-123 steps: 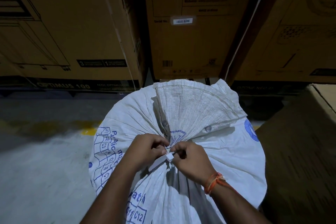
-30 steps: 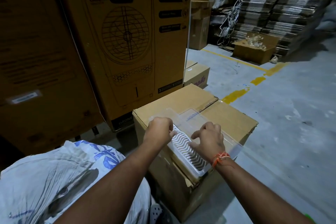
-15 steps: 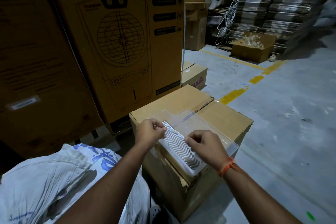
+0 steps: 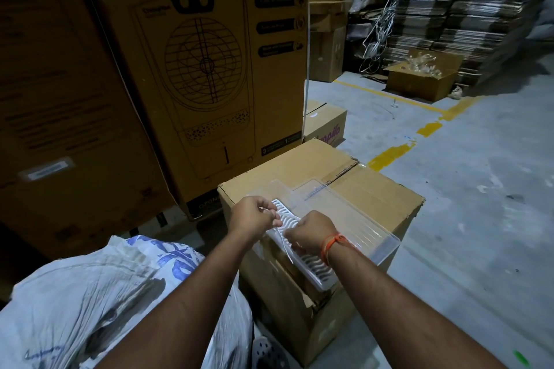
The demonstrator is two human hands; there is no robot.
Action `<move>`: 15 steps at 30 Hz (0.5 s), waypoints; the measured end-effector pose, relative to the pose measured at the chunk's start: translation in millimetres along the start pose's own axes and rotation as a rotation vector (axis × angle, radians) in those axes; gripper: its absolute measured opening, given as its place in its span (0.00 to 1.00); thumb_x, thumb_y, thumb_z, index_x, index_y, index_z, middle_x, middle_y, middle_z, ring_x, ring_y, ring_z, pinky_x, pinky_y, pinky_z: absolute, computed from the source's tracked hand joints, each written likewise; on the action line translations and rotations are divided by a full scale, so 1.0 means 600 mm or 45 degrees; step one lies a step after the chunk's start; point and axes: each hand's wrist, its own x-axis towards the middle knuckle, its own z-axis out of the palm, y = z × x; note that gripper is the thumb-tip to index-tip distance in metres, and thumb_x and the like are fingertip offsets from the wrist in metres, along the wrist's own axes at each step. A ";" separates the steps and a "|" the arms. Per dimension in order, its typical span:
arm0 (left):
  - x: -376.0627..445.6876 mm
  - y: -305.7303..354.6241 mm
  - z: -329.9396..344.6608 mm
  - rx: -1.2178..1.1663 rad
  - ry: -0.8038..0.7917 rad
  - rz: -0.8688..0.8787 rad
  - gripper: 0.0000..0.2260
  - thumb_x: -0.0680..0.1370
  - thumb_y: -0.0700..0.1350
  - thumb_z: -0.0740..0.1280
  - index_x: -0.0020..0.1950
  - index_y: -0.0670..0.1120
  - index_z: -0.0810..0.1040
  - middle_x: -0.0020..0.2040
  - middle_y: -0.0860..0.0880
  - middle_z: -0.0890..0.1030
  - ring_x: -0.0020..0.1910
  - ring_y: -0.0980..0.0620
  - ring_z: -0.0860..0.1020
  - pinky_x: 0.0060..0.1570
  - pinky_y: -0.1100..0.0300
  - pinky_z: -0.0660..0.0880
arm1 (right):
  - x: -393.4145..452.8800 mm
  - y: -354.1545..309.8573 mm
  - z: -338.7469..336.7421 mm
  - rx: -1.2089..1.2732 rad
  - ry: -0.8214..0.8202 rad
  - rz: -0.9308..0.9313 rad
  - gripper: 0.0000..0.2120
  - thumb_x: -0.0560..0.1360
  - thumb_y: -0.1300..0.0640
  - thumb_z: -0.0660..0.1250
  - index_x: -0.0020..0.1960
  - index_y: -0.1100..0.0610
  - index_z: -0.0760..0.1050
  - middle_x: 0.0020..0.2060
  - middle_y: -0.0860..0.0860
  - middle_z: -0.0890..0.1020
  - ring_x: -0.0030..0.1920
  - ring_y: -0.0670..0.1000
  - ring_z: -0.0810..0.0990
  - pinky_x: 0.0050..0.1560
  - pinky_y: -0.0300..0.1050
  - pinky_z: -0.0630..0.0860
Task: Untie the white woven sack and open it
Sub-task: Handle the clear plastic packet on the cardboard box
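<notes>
The white woven sack (image 4: 90, 293) with blue print lies at the lower left, under my left forearm; its neck is out of sight. Both hands are off it, over a clear plastic tray (image 4: 359, 219) lying on a cardboard box (image 4: 299, 168). My left hand (image 4: 250, 216) is closed, pinching one end of a thin white tie strip (image 4: 287, 252). My right hand (image 4: 311, 232), with an orange thread at the wrist, pinches the strip too, and its free end hangs down over the tray's white ribbed insert (image 4: 317, 266).
Tall brown cartons (image 4: 209, 69) printed with an air cooler stand right behind the box. A small carton (image 4: 325, 123) sits beyond it. Further off are an open box (image 4: 419, 81), stacks of flattened cardboard (image 4: 464, 9) and grey concrete floor with yellow lines (image 4: 389, 156).
Four seconds ago both hands worked at the sack's tied neck; since then the view has swung right to the box. Over the last second the hands have stayed over the tray, fingering the strip.
</notes>
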 end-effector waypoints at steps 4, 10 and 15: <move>-0.001 -0.006 -0.002 -0.075 0.029 -0.009 0.03 0.79 0.38 0.72 0.48 0.44 0.84 0.43 0.46 0.88 0.40 0.53 0.88 0.50 0.49 0.86 | -0.004 -0.001 -0.001 0.294 -0.107 0.076 0.22 0.69 0.46 0.75 0.56 0.60 0.81 0.40 0.54 0.85 0.33 0.50 0.81 0.30 0.40 0.76; 0.000 -0.018 -0.005 -0.181 0.023 -0.030 0.04 0.79 0.38 0.72 0.47 0.47 0.84 0.42 0.47 0.88 0.42 0.52 0.89 0.51 0.46 0.86 | -0.016 -0.001 -0.007 0.157 -0.057 -0.081 0.16 0.66 0.53 0.76 0.50 0.61 0.85 0.42 0.56 0.87 0.39 0.53 0.85 0.38 0.45 0.82; -0.004 -0.017 -0.023 0.156 0.139 0.241 0.04 0.80 0.44 0.71 0.50 0.51 0.86 0.43 0.56 0.86 0.43 0.59 0.85 0.42 0.59 0.84 | -0.018 -0.005 -0.023 -0.315 0.225 -0.227 0.08 0.71 0.55 0.75 0.46 0.59 0.87 0.41 0.52 0.87 0.41 0.50 0.85 0.38 0.41 0.81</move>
